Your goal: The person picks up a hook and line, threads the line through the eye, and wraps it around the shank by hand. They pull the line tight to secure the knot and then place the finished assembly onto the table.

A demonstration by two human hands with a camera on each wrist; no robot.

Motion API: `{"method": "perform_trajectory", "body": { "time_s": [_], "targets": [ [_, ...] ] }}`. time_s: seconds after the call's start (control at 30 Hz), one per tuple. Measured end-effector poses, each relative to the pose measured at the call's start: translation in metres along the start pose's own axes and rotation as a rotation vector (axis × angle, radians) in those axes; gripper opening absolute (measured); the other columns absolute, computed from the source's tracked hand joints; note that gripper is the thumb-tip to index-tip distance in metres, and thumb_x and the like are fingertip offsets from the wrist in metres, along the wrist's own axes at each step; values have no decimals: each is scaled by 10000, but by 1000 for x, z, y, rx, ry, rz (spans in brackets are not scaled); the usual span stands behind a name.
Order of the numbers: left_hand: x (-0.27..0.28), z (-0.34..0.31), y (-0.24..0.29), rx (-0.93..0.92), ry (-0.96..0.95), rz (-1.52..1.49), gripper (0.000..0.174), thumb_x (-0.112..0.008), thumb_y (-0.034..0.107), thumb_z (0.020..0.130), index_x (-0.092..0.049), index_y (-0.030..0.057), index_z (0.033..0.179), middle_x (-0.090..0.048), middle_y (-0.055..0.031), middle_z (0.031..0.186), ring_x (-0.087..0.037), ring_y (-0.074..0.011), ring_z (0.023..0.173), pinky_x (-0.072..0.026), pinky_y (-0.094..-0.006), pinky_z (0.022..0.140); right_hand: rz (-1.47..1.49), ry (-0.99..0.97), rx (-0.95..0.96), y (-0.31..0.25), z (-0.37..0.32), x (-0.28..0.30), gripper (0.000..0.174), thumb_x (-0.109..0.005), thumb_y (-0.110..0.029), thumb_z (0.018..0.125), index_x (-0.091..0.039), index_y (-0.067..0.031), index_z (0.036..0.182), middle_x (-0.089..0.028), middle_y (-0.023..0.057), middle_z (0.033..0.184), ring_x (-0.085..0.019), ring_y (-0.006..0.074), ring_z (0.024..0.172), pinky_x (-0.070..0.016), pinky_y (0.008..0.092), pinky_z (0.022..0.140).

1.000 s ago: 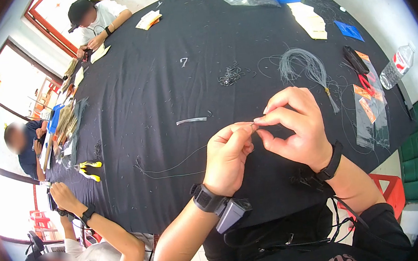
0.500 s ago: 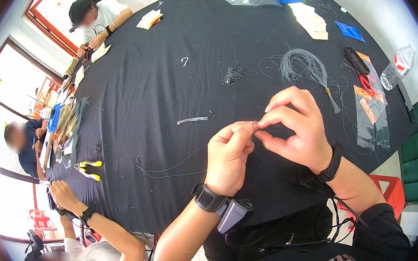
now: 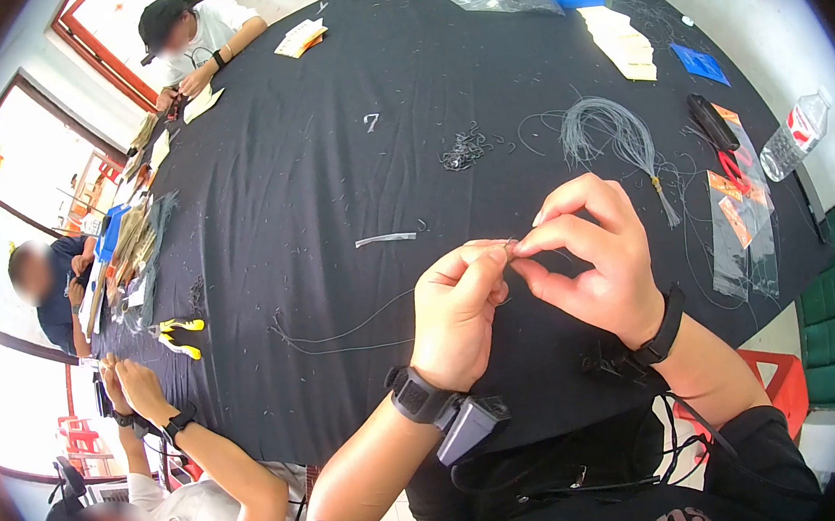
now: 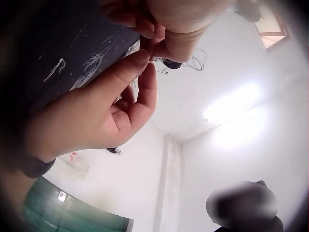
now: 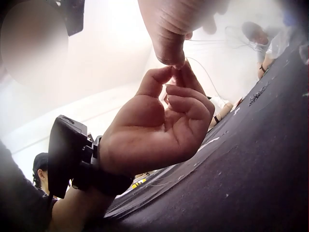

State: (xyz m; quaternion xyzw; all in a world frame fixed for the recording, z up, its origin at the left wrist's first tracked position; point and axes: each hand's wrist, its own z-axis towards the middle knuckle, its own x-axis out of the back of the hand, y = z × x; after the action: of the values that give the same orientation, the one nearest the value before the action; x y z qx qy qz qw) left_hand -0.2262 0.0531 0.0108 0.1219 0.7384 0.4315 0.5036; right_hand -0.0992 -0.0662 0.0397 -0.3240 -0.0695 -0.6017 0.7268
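Note:
Both hands meet fingertip to fingertip over the near part of the black cloth. The left hand (image 3: pixel 458 317) pinches a thin dark line (image 3: pixel 356 351) between thumb and forefinger; its loose length trails left on the cloth. From the other side, the right hand (image 3: pixel 593 259) pinches at the same spot, thumb and forefinger together, other fingers bent. In the left wrist view, the right hand (image 4: pixel 96 108) reaches the left hand (image 4: pixel 181 14), with a tiny reddish bit between the tips. The right wrist view has the left hand (image 5: pixel 157 125) below the right hand (image 5: pixel 169 26). Fingers hide most of the bit.
Beyond the hands lie a clear strip (image 3: pixel 385 238), a pile of small dark hooks (image 3: pixel 465 147) and a coiled line bundle (image 3: pixel 601 132). A bottle (image 3: pixel 795 134) and red scissors (image 3: pixel 733 170) are at right, yellow-handled pliers (image 3: pixel 182 338) at left. Other people sit around the table.
Both hands keep almost the same place, with only slight fingertip movement. At lower left, the neighbouring person's hands have shifted, and both now show.

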Motion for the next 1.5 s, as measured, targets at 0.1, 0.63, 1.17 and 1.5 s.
{"method": "perform_trajectory", "body": {
  "time_s": [0.1,0.63,1.17,1.5],
  "targets": [
    [-1,1,-1,-44,9,33,103,-673,80,956,-734,-1,970,-692,-34,933,-493,-65,708,-420,-233,669,93,-25,-78,-1,-1,0,253,-850,-79,615,-700,-139,809,-599,-8,898,-620,174,815,-428,327,744],
    [-10,-4,4,-453,11,509,43,-689,-18,898,-726,-11,876,-706,-102,1011,-639,-150,893,-490,-270,811,651,-134,-593,-6,-11,-1,89,-795,-61,818,-731,-28,870,-596,-8,967,-514,59,763,-423,210,670],
    [-9,-3,3,-715,8,787,97,-749,-64,807,-752,-5,884,-713,-79,958,-617,-64,680,-484,-203,589,993,-160,-840,-3,-20,-4,82,-768,-105,854,-739,-35,885,-566,-45,984,-428,-15,673,-347,166,593],
    [-10,-2,2,-748,18,788,91,-758,-66,791,-746,-4,856,-719,-72,947,-636,-65,689,-498,-200,578,1003,-133,-843,-7,-21,-6,81,-762,-92,860,-724,-24,882,-564,-40,987,-442,-15,671,-356,165,589]
  ]
}}
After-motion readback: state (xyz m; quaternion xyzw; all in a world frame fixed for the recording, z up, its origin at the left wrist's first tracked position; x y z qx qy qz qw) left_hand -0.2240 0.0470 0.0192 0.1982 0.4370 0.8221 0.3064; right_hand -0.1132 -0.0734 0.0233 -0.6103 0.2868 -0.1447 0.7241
